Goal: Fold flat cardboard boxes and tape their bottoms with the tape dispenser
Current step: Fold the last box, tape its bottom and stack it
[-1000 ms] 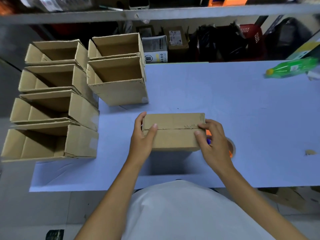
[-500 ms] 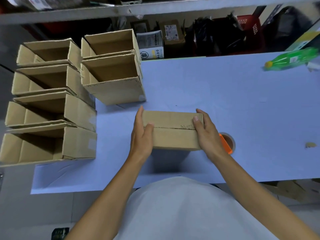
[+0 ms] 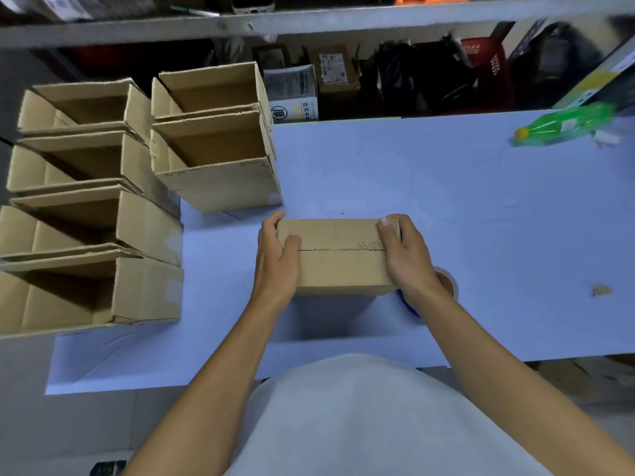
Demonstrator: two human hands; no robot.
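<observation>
Nearest the table's [image 3: 481, 207] front edge, at its middle, the cardboard box [image 3: 338, 257] stands bottom up, its two long flaps meeting in a seam across the top. The left hand [image 3: 276, 261] grips the box's left end, thumb on the top face and fingers curled over the far edge. The right hand [image 3: 407, 255] grips the right end the same way, thumb tip near the seam. Just beside the box's right front corner, mostly hidden under the right wrist, lies the tape dispenser [image 3: 446, 285]; only part of the roll and a blue edge show.

The step in hand looks like closing the bottom flaps before taping. To do it well, press both flaps flat so the seam closes without a gap or overlap, and keep one hand pinning them while the other fetches the dispenser. The strip should run along the seam and over both end walls.

Along the table's left edge sit finished boxes [image 3: 147, 290], open sides facing this way, with two more [image 3: 223, 187] behind. A green bottle [image 3: 567, 127] lies at the far right corner.
</observation>
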